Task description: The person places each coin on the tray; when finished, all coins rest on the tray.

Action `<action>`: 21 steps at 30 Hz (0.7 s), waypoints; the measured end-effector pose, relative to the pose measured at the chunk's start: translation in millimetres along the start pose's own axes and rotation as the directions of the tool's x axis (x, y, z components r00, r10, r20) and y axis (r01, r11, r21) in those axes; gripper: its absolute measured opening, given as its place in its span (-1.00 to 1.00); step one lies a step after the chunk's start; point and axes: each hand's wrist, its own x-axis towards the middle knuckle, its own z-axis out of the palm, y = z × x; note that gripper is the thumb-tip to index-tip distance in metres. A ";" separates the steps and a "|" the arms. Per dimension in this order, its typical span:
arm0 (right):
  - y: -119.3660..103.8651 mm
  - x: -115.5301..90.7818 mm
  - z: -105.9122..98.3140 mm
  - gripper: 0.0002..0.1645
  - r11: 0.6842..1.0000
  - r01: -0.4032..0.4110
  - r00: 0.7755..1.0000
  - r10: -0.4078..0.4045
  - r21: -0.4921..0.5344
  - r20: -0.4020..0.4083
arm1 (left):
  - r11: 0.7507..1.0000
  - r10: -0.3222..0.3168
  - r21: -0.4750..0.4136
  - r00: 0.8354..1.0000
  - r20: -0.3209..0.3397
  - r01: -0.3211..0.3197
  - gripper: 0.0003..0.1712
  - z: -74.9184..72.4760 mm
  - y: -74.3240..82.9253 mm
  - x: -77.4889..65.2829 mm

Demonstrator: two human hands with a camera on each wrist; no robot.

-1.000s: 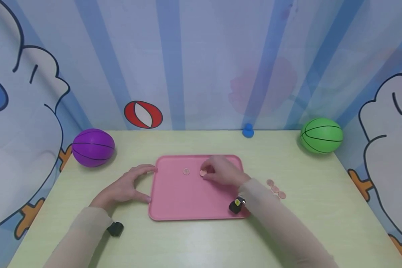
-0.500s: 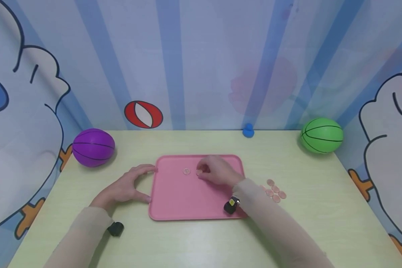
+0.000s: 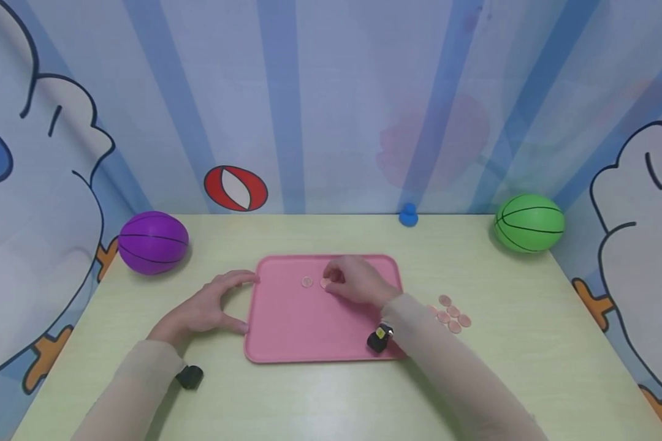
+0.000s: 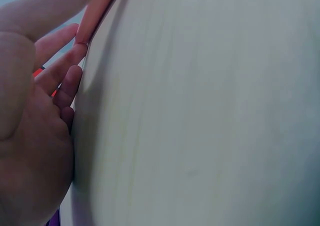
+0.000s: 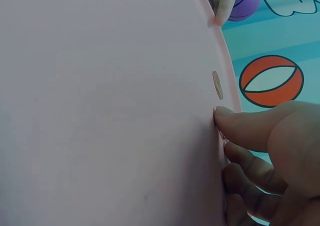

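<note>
Site: small tabletop booth, decorated like a children's play corner; type of building around it cannot be determined. Basis, head view, clock face centred on the table (image 3: 320, 398): light wood-look top; blue striped, cloth-like backdrop (image 3: 331, 92) at 12, carrying a printed red-and-white ball (image 3: 235, 188) at 11. Large left cartoon figure (image 3: 38, 245) at 9–10, right cartoon figure (image 3: 651, 263) at 2–3. Purple toy ball (image 3: 153, 243) at 10, green toy ball (image 3: 529, 223) at 2.

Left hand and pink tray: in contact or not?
Touching. The left wrist view shows it: the left hand has fingertips against the edge of the pink tray, with no gap at the contact.
</note>
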 end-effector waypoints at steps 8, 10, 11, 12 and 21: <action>-1.0 1.9 1.7 -0.77 1.000 -0.020 1.000 0.020 0.002 -0.009 | 1.000 0.000 0.005 1.000 -0.006 0.000 0.19 0.1 0.7 -0.4; -1.0 2.6 2.2 -0.77 1.000 -0.027 1.000 0.027 -0.004 -0.012 | 1.000 -0.003 0.005 1.000 -0.007 0.003 0.19 0.2 1.3 -0.7; -1.1 2.7 2.3 -0.77 1.000 -0.028 1.000 0.028 -0.004 -0.012 | 1.000 -0.008 0.004 1.000 -0.006 0.008 0.20 0.3 1.7 -0.8; -1.1 2.8 2.4 -0.77 0.999 -0.032 0.999 0.032 -0.003 -0.013 | 1.000 -0.010 0.003 1.000 -0.005 0.010 0.20 0.4 1.8 -0.8; -1.6 2.8 2.1 -0.77 0.998 -0.059 0.998 0.059 0.011 -0.006 | 0.999 -0.034 0.000 0.999 -0.001 0.034 0.23 0.6 -0.1 -0.2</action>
